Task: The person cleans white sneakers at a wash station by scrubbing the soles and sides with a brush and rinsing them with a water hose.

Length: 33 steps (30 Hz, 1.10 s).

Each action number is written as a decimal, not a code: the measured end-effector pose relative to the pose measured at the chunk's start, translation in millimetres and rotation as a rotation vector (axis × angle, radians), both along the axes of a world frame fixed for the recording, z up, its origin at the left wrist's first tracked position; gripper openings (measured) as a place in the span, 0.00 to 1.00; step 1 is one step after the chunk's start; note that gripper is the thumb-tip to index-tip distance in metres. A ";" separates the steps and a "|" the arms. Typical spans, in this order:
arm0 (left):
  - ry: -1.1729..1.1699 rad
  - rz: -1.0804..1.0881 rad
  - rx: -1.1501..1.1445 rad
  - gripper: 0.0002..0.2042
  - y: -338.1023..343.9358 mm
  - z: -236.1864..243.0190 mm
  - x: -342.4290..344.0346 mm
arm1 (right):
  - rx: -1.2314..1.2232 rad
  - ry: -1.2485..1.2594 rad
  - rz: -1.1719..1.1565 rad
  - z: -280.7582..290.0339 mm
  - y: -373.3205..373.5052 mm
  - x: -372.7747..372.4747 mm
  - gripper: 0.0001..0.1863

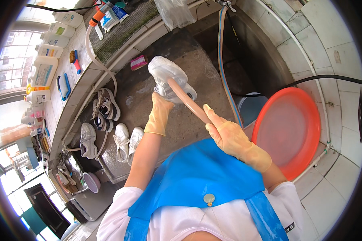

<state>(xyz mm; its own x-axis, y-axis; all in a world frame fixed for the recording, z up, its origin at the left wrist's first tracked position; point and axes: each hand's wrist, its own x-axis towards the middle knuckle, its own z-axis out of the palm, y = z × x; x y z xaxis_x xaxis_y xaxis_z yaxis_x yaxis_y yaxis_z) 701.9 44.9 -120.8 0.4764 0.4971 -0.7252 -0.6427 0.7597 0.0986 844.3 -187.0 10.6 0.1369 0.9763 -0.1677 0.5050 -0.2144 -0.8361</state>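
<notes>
My left hand [160, 114], in a pale yellow rubber glove, grips a white shoe [165, 72] from below, over the wet sink slab. The shoe looks wet and shiny. My right hand [233, 138], gloved alike, is closed round a pinkish tube [189, 105]. The tube's far end lies against the shoe; whether it is a hose or a handle I cannot tell. Left of my left forearm, a pair of white shoes [122, 141] stands on the slab. Beyond them are dark-and-white sneakers [107, 105] and one greyish shoe [88, 140].
An orange-red basin [287, 132] stands at the right, beside a bluish bucket [251, 107]. A striped hose [223, 60] hangs from the tap into the deep sink. A pink-wrapped block [138, 62] lies on the slab. Brushes [63, 86] and several bottles [44, 71] line the left ledge.
</notes>
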 end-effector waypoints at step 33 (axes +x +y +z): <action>1.009 -0.644 1.190 0.24 -10.6 -24.9 1.9 | -0.221 0.138 0.162 18.9 33.1 -10.1 0.32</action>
